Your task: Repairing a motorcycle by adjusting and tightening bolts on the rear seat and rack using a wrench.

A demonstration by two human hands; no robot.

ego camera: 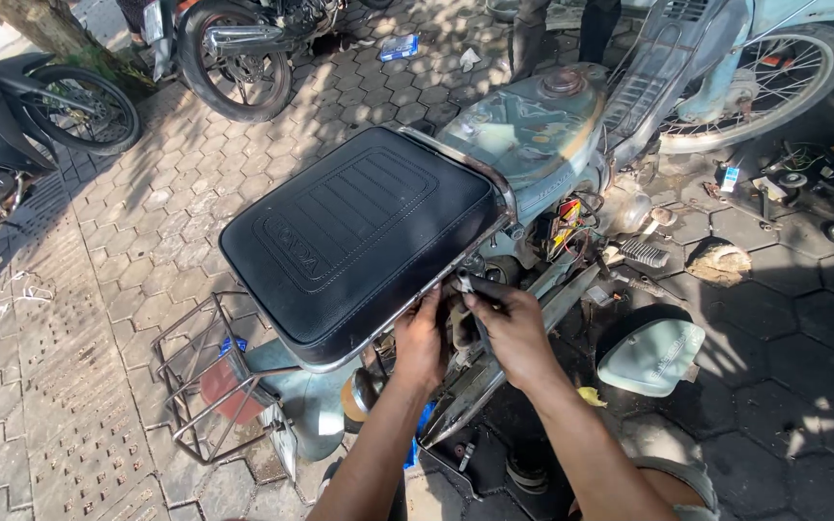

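both hands (470, 333) curl around parts just under the black seat (359, 232).

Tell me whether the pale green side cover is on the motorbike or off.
Off: side cover lies on the paving beside the bike.

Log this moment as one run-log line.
left hand: under seat edge | right hand: pinching small tool at frame | side cover: on paving

A small blue-and-white rectangular package (399, 46) lay on the paving near the top centre. A small white-and-blue carton (730, 178) stood on the paving at right. A red-and-yellow label (564, 221) sat on the motorcycle frame below the tank.
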